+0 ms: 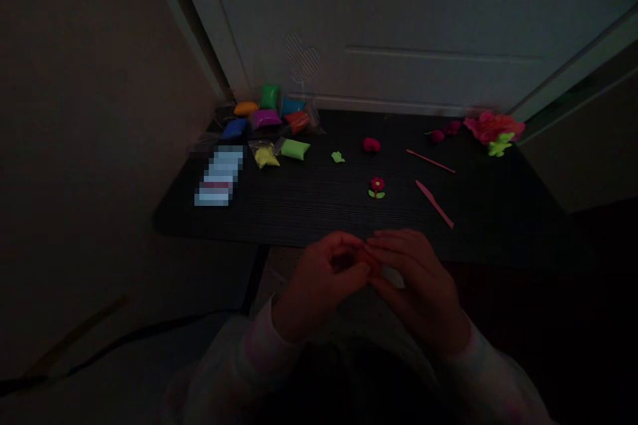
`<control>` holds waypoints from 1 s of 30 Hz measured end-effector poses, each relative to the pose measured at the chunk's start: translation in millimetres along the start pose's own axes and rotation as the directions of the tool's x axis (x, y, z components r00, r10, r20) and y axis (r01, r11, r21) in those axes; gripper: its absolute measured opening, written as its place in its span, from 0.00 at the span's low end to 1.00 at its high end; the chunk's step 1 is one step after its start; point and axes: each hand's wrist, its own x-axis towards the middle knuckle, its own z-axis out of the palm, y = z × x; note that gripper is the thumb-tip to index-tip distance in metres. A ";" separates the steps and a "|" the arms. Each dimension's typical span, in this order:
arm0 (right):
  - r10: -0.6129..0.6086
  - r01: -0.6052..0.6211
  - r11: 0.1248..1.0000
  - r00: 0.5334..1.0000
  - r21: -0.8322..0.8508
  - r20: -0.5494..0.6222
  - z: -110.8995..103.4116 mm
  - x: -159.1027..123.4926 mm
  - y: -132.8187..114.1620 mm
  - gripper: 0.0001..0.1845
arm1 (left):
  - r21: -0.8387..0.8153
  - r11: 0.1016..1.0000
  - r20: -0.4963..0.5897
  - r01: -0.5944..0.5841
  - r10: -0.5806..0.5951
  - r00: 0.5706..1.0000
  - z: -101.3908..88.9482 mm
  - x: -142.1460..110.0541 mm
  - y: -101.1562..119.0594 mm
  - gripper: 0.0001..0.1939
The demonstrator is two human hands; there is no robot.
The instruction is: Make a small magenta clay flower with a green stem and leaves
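In front of the table edge, my left hand [323, 275] pinches a small lump of orange-red modelling clay [369, 261] between thumb and fingers. My right hand [419, 279] closes on the same lump from the other side, its fingertips against it. The lump's exact shape is partly hidden by fingers and dim light. Beyond my hands lies a small clay flower [377, 184] with red petals and green leaves. A red clay lump [371, 145] and a light green clay scrap [337, 157] sit farther back. To the right are a pink clay knife [434, 204] and a thin pink stick tool [430, 161].
Several bags of coloured clay, such as the green bag [270, 96] and yellow bag [267, 157], crowd the dark table's [299, 212] back left. A blurred-out phone-like rectangle [219, 176] lies nearby. Pink-red clay [493, 127] and a yellow-green figure [500, 145] occupy the back right, before a white door.
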 end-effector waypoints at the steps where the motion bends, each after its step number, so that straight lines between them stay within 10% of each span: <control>1: 0.002 -0.002 1.000 1.000 -0.007 -0.020 1.8 -0.7 -0.5 0.16 | -0.012 1.000 0.001 0.004 -0.004 1.000 0.1 0.2 -0.4 0.09; 7: 0.067 -0.067 0.998 0.990 0.012 -0.123 12.1 -7.4 -3.6 0.19 | -0.159 0.987 0.095 -0.004 0.019 0.995 1.5 -1.8 -9.7 0.09; 15: 0.069 -0.070 0.997 0.996 -0.013 -0.058 11.3 -5.7 -2.1 0.21 | 0.070 0.988 0.093 -0.141 0.134 0.987 0.1 -3.3 -7.1 0.05; 30: 0.145 -0.165 0.983 0.966 -0.078 -0.215 27.6 -8.2 -7.4 0.19 | -0.166 0.982 -0.118 -0.090 0.071 0.990 13.5 -0.8 -10.9 0.08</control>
